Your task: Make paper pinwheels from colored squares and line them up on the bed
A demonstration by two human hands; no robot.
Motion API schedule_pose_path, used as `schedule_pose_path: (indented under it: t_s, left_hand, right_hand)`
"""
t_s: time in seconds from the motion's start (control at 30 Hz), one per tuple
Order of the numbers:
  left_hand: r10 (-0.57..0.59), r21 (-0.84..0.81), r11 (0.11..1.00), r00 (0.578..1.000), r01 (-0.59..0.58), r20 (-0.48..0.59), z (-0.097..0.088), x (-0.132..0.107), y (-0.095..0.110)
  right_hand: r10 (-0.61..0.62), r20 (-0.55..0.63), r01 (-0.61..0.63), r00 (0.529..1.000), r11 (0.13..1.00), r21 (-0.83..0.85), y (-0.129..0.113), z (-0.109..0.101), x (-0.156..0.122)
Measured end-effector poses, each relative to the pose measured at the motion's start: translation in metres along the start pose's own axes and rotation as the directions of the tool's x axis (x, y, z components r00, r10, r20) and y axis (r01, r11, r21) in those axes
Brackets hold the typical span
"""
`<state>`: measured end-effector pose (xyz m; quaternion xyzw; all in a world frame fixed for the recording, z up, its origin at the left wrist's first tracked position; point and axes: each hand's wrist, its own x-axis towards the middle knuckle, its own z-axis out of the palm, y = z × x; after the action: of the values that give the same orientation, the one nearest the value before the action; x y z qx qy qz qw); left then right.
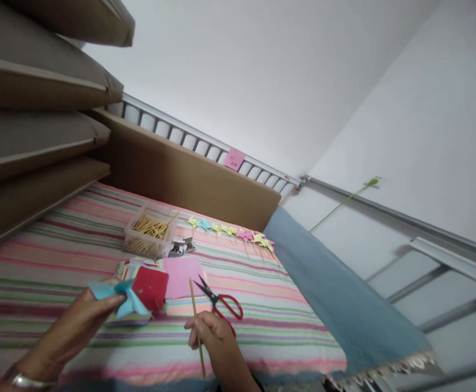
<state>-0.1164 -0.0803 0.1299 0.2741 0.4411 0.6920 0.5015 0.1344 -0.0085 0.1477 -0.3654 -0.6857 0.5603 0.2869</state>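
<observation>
White walls (254,65) are rising around us, and a striped cloth (279,310) is spreading beneath our hands. Along its far edge a row of paper pinwheels (245,235) is lying, near a clear box (168,249) that is holding wooden sticks (151,227). Red-handled scissors (212,297) are resting partly behind our right hand (217,333). Our left hand (86,317) is pinching a folded blue paper (135,306) by a red sheet (152,286), while our right hand is grasping a thin stick (193,299), apart from that paper.
</observation>
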Motion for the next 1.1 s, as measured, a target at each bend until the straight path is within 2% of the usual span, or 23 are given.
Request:
schedule_pose_path:
  t_s: [0.1, 0.17, 0.27, 0.37, 0.47, 0.57, 0.7, 0.77, 0.97, 1.1]
  left_hand:
    - [0.070, 0.145, 0.986, 0.993, -0.084, 0.099, 0.023, -0.040, -0.017]
    - [0.116, 0.223, 0.961, 0.972, -0.161, 0.203, 0.037, -0.065, -0.020]
    - [0.204, 0.262, 0.917, 0.918, -0.301, 0.341, 0.055, -0.096, -0.006]
    - [0.274, 0.320, 0.853, 0.876, -0.412, 0.396, 0.071, -0.119, 0.016]
    - [0.351, 0.393, 0.767, 0.844, -0.508, 0.405, 0.082, -0.133, 0.029]
    - [0.436, 0.428, 0.690, 0.807, -0.584, 0.398, 0.089, -0.141, 0.031]
    - [0.487, 0.448, 0.647, 0.786, -0.617, 0.380, 0.100, -0.146, 0.031]
    - [0.496, 0.460, 0.645, 0.792, -0.610, 0.356, 0.105, -0.148, 0.031]
    - [0.468, 0.504, 0.705, 0.861, -0.499, 0.198, 0.113, -0.153, 0.027]
    - [0.469, 0.486, 0.725, 0.866, -0.489, 0.172, 0.115, -0.152, 0.025]
  right_hand:
    - [0.006, 0.001, -0.006, 1.000, 1.000, 0.017, -0.005, -0.003, -0.023]
    - [-0.039, 0.001, 0.039, 0.999, 0.999, -0.025, -0.012, -0.003, -0.036]
    - [-0.100, 0.036, 0.102, 0.994, 0.993, -0.062, -0.026, -0.004, -0.056]
    - [-0.133, 0.055, 0.138, 0.990, 0.985, -0.105, -0.040, -0.006, -0.073]
    - [-0.205, 0.047, 0.210, 0.978, 0.963, -0.172, -0.050, -0.008, -0.088]
    - [-0.257, 0.045, 0.260, 0.965, 0.943, -0.207, -0.058, -0.011, -0.099]
    - [-0.251, 0.057, 0.257, 0.966, 0.945, -0.203, -0.062, -0.016, -0.108]
    - [-0.235, 0.062, 0.243, 0.970, 0.953, -0.180, -0.062, -0.019, -0.111]
    - [-0.213, 0.047, 0.218, 0.976, 0.965, -0.146, -0.061, -0.024, -0.113]
    - [-0.191, 0.068, 0.199, 0.979, 0.970, -0.137, -0.061, -0.024, -0.113]
